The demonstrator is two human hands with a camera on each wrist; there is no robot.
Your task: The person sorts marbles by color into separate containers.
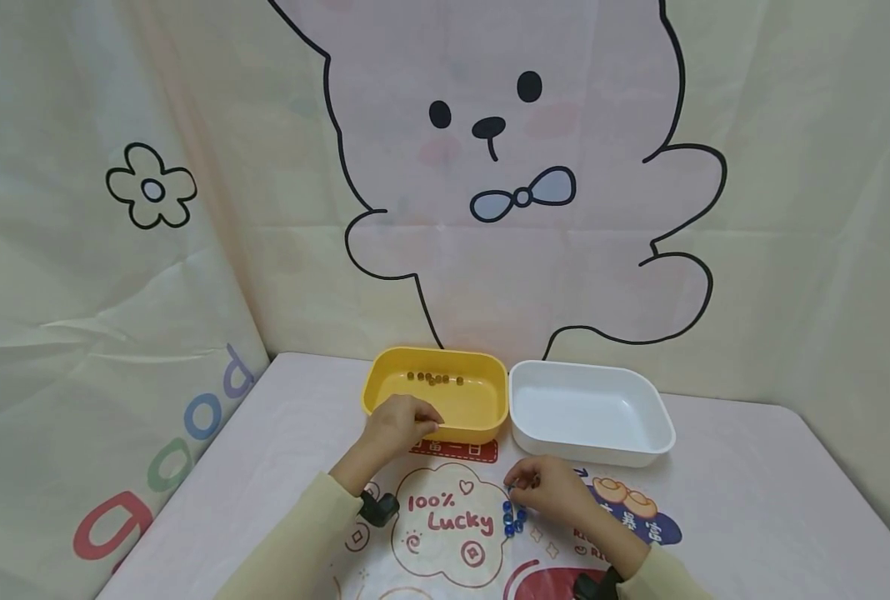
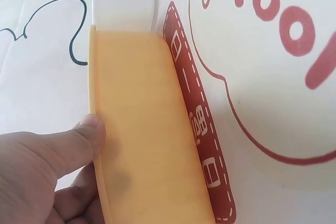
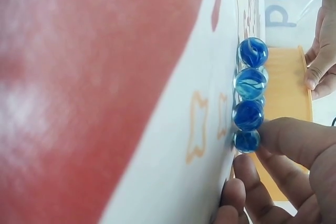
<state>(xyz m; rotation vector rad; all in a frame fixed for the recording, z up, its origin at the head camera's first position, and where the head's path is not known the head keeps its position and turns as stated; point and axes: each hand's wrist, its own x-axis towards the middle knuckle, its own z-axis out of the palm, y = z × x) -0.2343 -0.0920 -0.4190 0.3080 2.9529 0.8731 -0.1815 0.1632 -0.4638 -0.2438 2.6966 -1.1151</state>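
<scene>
My left hand (image 1: 402,427) is at the front rim of a yellow plastic tray (image 1: 482,421), thumb and fingers gripping the edge; the left wrist view shows the thumb (image 2: 90,135) on the rim. Small brown balls (image 1: 432,379) lie in a loose row inside that tray. To the right, my right hand (image 1: 550,487) is low over the table beside a small cluster of blue glass marbles (image 1: 508,518). Its thumb (image 3: 289,136) and a finger pinch the end marble (image 3: 247,141); other swirled marbles (image 3: 251,83) line up next to it.
A white tray (image 1: 591,408) stands against the yellow one's right side. Both sit at the back of a table with a printed cloth (image 1: 445,533), near a hanging backdrop (image 1: 490,275) with a bear drawing. Dark bands (image 1: 377,507) circle the wrists.
</scene>
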